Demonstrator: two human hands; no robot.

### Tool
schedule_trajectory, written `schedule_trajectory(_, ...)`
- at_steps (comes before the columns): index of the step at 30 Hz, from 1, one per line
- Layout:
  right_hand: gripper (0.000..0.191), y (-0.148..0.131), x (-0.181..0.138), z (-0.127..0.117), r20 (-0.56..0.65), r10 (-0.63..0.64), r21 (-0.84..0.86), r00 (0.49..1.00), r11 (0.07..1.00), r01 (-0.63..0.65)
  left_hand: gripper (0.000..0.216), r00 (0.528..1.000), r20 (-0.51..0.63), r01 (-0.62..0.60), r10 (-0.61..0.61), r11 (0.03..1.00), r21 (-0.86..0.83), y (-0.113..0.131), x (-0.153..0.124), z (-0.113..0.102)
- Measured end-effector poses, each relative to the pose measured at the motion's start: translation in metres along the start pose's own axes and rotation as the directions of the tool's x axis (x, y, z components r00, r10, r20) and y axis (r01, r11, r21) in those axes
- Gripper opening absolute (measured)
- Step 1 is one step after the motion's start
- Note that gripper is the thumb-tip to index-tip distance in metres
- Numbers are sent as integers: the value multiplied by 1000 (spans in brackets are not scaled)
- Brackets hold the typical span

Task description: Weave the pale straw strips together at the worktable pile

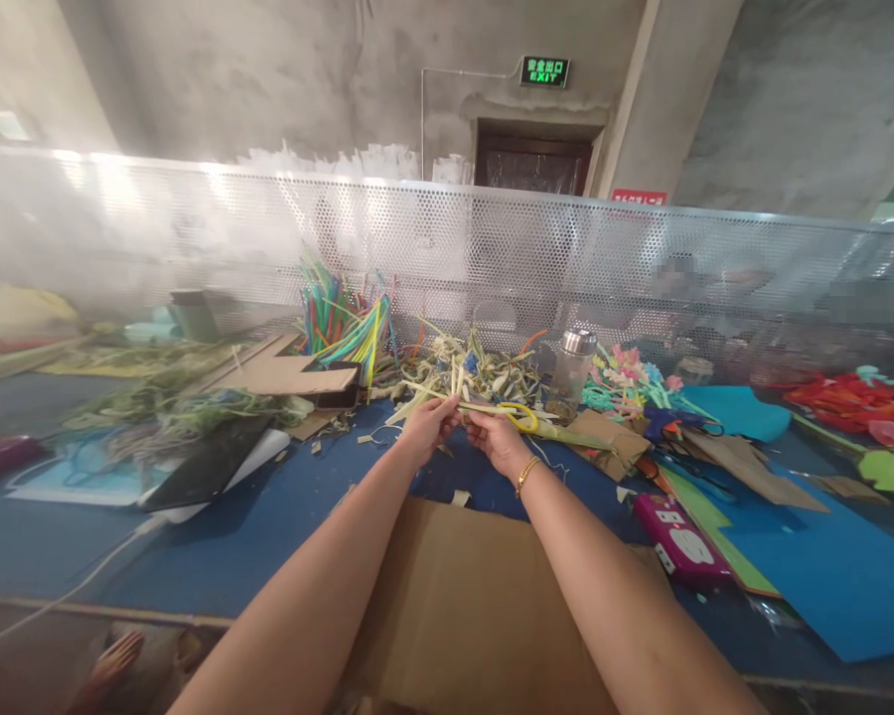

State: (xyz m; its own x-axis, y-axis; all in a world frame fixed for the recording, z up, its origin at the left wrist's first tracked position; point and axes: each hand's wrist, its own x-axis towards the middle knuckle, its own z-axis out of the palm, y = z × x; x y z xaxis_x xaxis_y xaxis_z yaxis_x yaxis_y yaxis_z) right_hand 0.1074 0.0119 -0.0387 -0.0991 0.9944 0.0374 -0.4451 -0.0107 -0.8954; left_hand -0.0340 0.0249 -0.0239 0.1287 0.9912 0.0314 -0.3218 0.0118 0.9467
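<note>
Both left hand [430, 427] and right hand [496, 439] pinch pale strips [481, 406] between fingertips [453, 404]; probably light and pliable, best gripped across flat faces.

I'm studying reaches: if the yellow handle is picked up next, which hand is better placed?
Probably the right hand: the yellow handle shows close beside it, while the left hand would have to cross over. Both appear to be pinching pale strips, so the right may need to let go first.
</note>
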Motion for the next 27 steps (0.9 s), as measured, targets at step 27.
schedule_trajectory(27,28,-30,-15,10,239,-577,-903,781,164,397,46,956,-57,-270,288,939,214,7,6,-5)
